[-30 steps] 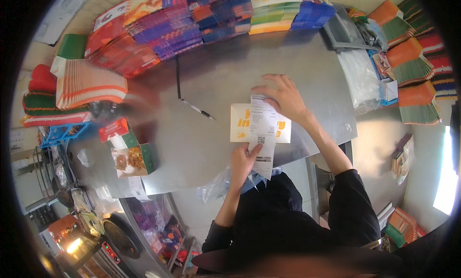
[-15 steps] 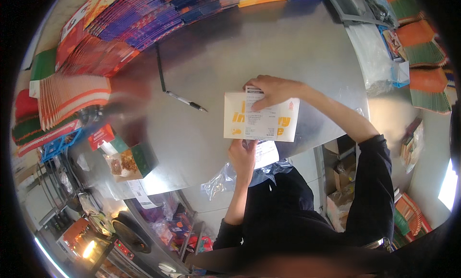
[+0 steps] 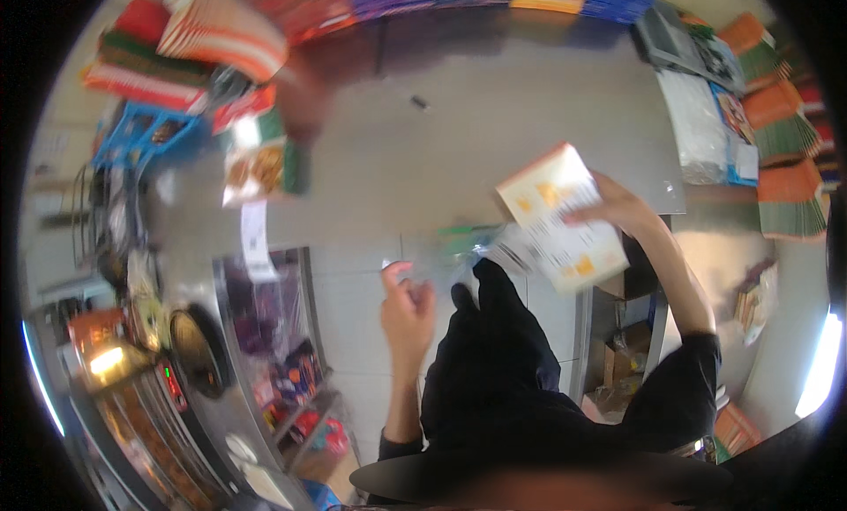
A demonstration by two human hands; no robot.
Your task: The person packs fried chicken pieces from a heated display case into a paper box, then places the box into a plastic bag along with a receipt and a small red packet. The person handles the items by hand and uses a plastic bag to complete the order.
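To the right, over the table's near edge, my right hand (image 3: 613,207) grips a white-and-yellow printed cardboard packet (image 3: 573,268), fingers bent over its right side. The packet is tilted and smeared by motion. Beside its lower left hangs a white printed slip (image 3: 516,251), next to clear plastic with a green patch (image 3: 468,239); whether these are joined to the packet I cannot tell. Lower and further left is my left hand (image 3: 408,313), apart from the packet. Its index finger is raised and bent, the others are partly curled, and nothing clear shows in it.
The metal table (image 3: 441,158) bears a pen (image 3: 420,103) and, at left, an open food box (image 3: 258,171) with a white paper slip (image 3: 256,242) below it. Folded cartons (image 3: 309,8) line the back. A lit warming cabinet (image 3: 132,396) stands lower left; shelves (image 3: 631,343) are under the right side.
My right hand has carried the packet right and turned it. My left hand has come off it, down and left. The whole view has swung left and nearer to me.
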